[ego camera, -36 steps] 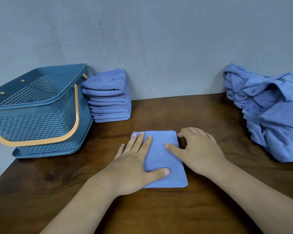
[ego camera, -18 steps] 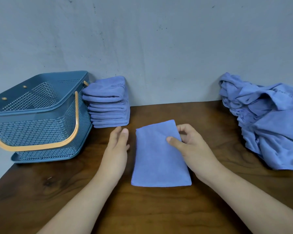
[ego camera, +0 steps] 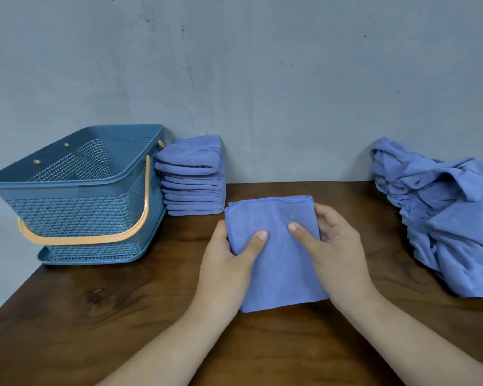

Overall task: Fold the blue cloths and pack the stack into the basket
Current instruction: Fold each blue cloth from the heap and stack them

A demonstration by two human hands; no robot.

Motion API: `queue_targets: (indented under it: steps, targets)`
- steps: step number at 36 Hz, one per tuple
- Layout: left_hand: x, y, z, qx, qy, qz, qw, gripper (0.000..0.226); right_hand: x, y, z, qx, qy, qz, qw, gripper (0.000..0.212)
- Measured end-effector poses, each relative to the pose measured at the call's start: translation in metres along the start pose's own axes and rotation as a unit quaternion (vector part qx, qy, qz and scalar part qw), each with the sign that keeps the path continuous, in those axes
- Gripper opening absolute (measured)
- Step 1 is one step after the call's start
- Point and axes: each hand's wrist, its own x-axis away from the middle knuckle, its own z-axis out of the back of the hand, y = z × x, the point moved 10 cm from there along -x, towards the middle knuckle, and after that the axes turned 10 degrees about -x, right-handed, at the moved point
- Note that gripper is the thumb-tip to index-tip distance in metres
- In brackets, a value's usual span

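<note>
Blue folded cloth (ego camera: pixel 280 271) — left grip (ego camera: pixel 226 264) and right grip (ego camera: pixel 339 253) both pinch its sides

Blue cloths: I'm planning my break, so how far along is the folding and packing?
Done: a stack of folded cloths stands against the wall beside the basket. In hand: the left hand and right hand grip one folded cloth above the table. Left: a heap of unfolded cloths lies on the right, and the stack is not yet in the basket.
</note>
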Motion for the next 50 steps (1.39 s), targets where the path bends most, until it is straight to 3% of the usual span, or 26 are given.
queue_targets:
  steps: [3,7,15,22,26,30,35,39,45,50]
  targets:
    - [0.001,0.008,0.008,-0.046,0.034,-0.038,0.998,0.013,0.004,0.0,-0.01,-0.01,-0.03,-0.036,0.999,0.027]
    - [0.002,0.018,0.02,-0.086,0.063,-0.07,0.992,0.023,0.014,0.01,-0.033,-0.053,-0.098,-0.127,0.986,0.027]
    - [-0.009,0.044,0.073,-0.171,0.174,-0.13,0.961,0.034,-0.008,-0.034,-0.074,0.017,-0.099,-0.011,0.995,0.021]
    - [-0.013,0.055,0.128,-0.114,0.302,-0.168,0.932,0.03,-0.025,-0.071,-0.145,0.059,-0.179,0.087,0.978,0.015]
    - [-0.016,0.049,0.145,-0.054,0.333,-0.168,0.926,0.026,-0.047,-0.096,-0.181,0.079,-0.212,0.143,0.964,0.016]
    - [-0.025,0.034,0.15,-0.014,0.329,-0.135,0.935,0.034,-0.09,-0.119,-0.204,0.044,-0.184,0.152,0.97,0.019]
    - [-0.034,0.018,0.142,-0.033,0.303,-0.122,0.945,0.03,-0.166,-0.123,-0.23,-0.093,-0.136,0.103,0.981,0.027]
    - [-0.04,0.008,0.126,-0.082,0.254,-0.115,0.957,0.027,-0.228,-0.076,-0.248,-0.133,-0.102,0.006,0.986,0.032]
    - [-0.045,0.002,0.116,-0.117,0.225,-0.119,0.96,0.026,-0.245,0.06,-0.23,0.048,-0.06,-0.224,0.972,0.024]
    - [-0.047,-0.004,0.108,-0.14,0.197,-0.114,0.964,0.031,-0.256,0.084,-0.215,0.142,-0.049,-0.216,0.965,0.037]
